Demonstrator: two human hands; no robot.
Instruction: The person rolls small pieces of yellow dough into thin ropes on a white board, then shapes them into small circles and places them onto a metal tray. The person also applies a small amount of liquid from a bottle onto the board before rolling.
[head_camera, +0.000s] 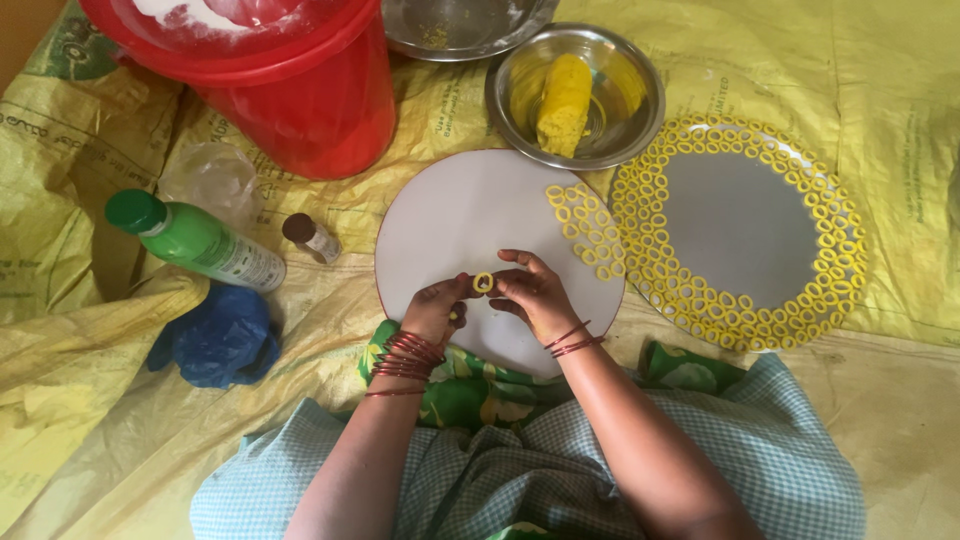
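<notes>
Fingers (470, 285) of both hands meet over a round white plate (450, 220), pinching a small yellow dough ring (483, 283) between them just above the plate's near edge. Left hand (437, 308) and right hand (535, 295) close on the ring from either side; red bangles (405, 358) circle both wrists. More yellow rings (590, 228) lie in rows along the plate's right edge. Just beside it, to the right, a second plate (740, 225) carries rings packed around its rim, its grey centre bare. Behind the two plates a steel bowl (630, 75) holds a log of yellow dough (563, 103). A red bucket (310, 100) stands at upper left; near it lie a green bottle (195, 240), a small brown-capped vial (310, 238) and what looks like a crumpled blue bag (215, 340). Everything rests on yellow sacking (900, 120) spread over the floor.
</notes>
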